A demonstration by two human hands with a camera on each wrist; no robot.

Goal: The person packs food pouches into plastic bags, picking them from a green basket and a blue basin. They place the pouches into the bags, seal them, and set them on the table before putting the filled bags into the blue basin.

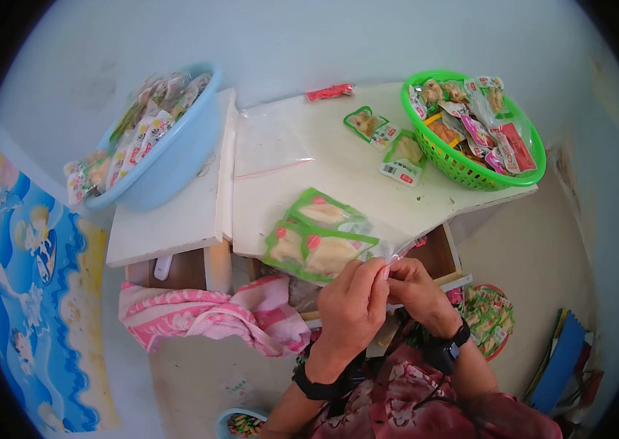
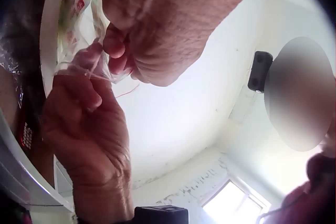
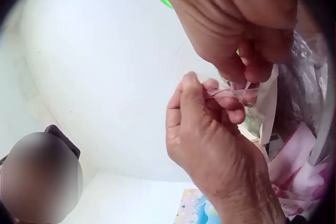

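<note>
A see-through plastic bag (image 1: 390, 249) lies over the front edge of the white table, with green-edged snack packets (image 1: 324, 238) inside, pale food showing through their windows. My left hand (image 1: 357, 298) pinches the bag's mouth between thumb and fingers. Close beside it, my right hand (image 1: 420, 291) pinches the same edge, fingers curled in. In the left wrist view the film of the bag (image 2: 79, 69) stretches between both hands' fingertips. The right wrist view shows the bag's gathered pinkish rim (image 3: 231, 92) between the fingers.
A flat see-through bag (image 1: 269, 146) lies on the table (image 1: 258, 212). Several loose packets (image 1: 402, 150) lie near a green basket (image 1: 463, 172) of snacks. At left stands a blue basin (image 1: 185, 161) full of packets. A pink towel (image 1: 214, 314) hangs over an open drawer (image 1: 185, 272).
</note>
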